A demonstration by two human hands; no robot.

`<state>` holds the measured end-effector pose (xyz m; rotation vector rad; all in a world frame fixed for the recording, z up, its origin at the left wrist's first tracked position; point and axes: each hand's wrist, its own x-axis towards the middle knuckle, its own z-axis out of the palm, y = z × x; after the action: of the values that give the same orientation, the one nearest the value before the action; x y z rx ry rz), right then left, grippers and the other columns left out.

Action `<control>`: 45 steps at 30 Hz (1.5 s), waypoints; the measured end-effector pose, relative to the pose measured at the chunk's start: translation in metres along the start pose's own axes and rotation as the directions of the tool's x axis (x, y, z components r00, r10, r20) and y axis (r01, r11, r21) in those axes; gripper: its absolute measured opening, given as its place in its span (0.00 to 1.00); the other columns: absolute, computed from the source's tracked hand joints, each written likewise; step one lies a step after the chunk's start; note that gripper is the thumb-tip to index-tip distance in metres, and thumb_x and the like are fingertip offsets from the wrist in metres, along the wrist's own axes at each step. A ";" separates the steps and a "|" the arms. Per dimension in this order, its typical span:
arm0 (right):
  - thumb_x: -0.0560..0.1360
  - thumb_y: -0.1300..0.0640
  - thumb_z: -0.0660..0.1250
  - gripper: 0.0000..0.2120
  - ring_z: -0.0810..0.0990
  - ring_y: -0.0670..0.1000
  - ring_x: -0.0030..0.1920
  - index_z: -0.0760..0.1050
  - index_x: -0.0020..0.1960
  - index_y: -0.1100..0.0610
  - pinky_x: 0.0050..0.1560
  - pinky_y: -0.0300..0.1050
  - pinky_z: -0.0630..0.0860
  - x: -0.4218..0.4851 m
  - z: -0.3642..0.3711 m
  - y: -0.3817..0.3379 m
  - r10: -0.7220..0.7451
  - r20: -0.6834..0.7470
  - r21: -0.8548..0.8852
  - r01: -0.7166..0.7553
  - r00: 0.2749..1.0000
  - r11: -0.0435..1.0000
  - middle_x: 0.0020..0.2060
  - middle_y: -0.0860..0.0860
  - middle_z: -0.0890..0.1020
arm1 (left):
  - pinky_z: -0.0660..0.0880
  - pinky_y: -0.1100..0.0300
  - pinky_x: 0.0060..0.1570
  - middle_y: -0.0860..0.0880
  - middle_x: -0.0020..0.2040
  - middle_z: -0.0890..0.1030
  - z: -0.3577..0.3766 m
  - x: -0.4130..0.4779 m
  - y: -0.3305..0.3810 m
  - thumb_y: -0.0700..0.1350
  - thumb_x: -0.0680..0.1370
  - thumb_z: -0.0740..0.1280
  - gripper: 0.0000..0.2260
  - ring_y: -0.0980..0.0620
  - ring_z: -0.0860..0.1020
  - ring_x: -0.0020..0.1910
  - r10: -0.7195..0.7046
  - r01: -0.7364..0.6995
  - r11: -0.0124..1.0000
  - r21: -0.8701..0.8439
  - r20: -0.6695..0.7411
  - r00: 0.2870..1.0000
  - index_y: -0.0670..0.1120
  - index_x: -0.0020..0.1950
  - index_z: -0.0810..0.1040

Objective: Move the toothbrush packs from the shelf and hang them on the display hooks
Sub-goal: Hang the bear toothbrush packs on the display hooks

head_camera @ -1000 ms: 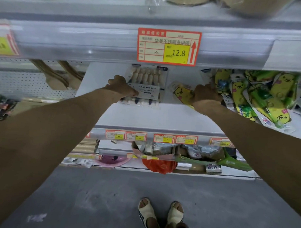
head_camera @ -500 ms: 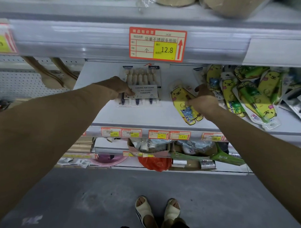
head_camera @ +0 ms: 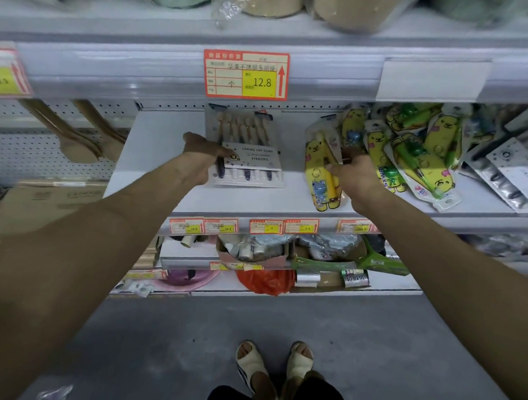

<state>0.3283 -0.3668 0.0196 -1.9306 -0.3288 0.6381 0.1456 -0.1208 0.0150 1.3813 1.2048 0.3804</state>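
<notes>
The left hand [head_camera: 204, 157] holds the left edge of a clear flat plastic pack of dark toothbrushes [head_camera: 249, 151]. Its fingers curl over the front of the pack. This pack lies in the middle of the grey-white metal shelf [head_camera: 155, 178], with its top at the far side.

The right hand [head_camera: 356, 176] pinches the right edge of a yellow plastic pack shaped like a cartoon animal [head_camera: 320, 169]. That pack lies just to the right of the clear pack, near the front of the shelf. More yellow packs sit in a messy pile [head_camera: 423, 151] further right, lying on top of each other.

Both packs look light and thin. The plastic is shiny, so it may slip through the fingers. The clear pack looks flat and a bit stiff, but it may bend if only one edge is held. A good place to hold is the side edge, close to the top, so the top end stays free for a hook. The hang hole on each held pack is too small to see here.

A white board with little holes [head_camera: 25, 155] is at the far left. I cannot make out the display hooks.
</notes>
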 end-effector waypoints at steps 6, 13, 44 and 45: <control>0.82 0.69 0.64 0.13 0.82 0.46 0.44 0.74 0.64 0.57 0.32 0.34 0.77 -0.022 -0.023 0.006 0.005 -0.009 0.163 -0.003 1.000 0.987 0.51 0.51 0.84 | 0.83 0.56 0.54 0.43 0.57 0.85 -0.018 -0.031 -0.021 0.25 0.72 0.74 0.37 0.50 0.85 0.54 0.204 -0.201 0.974 -0.103 0.020 0.979 0.49 0.75 0.66; 0.82 0.68 0.62 0.12 0.84 0.51 0.46 0.75 0.60 0.55 0.40 0.43 0.81 -0.058 -0.089 0.031 0.033 -0.093 0.291 -0.005 0.995 0.957 0.49 0.51 0.84 | 0.81 0.60 0.56 0.46 0.64 0.82 0.013 -0.106 -0.012 0.26 0.77 0.70 0.35 0.54 0.83 0.59 0.364 -0.343 0.926 -0.159 0.130 0.922 0.55 0.76 0.65; 0.83 0.63 0.62 0.11 0.86 0.54 0.43 0.77 0.61 0.54 0.38 0.51 0.78 -0.291 -0.669 0.321 0.475 -0.695 0.612 0.096 0.540 0.785 0.50 0.53 0.85 | 0.78 0.45 0.57 0.49 0.45 0.87 0.715 -0.435 0.006 0.46 0.86 0.66 0.07 0.50 0.83 0.45 0.226 -0.310 0.948 -0.069 0.834 0.503 0.48 0.49 0.81; 0.83 0.63 0.62 0.11 0.86 0.56 0.44 0.77 0.62 0.55 0.40 0.54 0.78 -0.293 -0.684 0.333 0.498 -0.699 0.621 0.092 0.513 0.778 0.51 0.54 0.85 | 0.78 0.45 0.57 0.48 0.45 0.87 0.739 -0.443 0.006 0.46 0.86 0.66 0.07 0.50 0.83 0.45 0.221 -0.331 0.942 -0.060 0.851 0.477 0.48 0.49 0.80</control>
<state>0.4578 -1.1713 0.0284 -1.4217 0.7057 -0.1363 0.5652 -0.8734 0.0268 1.5717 0.1560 -0.1826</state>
